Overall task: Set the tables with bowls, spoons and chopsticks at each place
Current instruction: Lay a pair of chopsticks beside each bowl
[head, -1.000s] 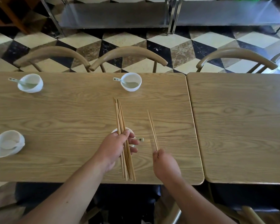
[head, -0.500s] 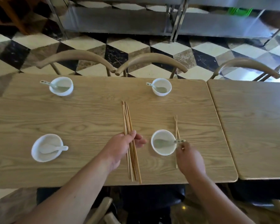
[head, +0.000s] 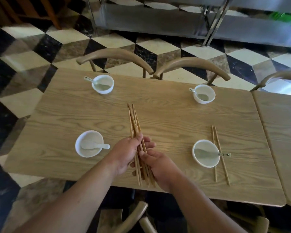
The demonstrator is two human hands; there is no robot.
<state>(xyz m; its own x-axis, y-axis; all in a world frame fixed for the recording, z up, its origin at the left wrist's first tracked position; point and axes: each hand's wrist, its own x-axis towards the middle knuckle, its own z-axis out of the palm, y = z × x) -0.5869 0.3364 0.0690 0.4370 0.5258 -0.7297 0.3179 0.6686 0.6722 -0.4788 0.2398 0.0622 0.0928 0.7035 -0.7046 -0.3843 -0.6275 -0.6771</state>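
1. The bundle of long tan wooden chopsticks (head: 134, 122) lies lengthwise over the middle of the light wood-grain table (head: 166, 115), tips pointing to the far side.
2. The left hand (head: 126, 153) closes around the bundle from the left, thumb over the sticks and fingers curled beneath them.
3. The right hand (head: 160, 163) meets the bundle from the right, its fingers bent against the sticks' near part; whether it truly pinches any stick I cannot tell.
4. Right of the bundle, a single pair of tan chopsticks (head: 220, 153) lies flat beside the near-right white round bowl (head: 206, 153), under its spoon's handle.
5. Three other white bowls with spoons (head: 89, 143) sit left of and beyond the bundle.
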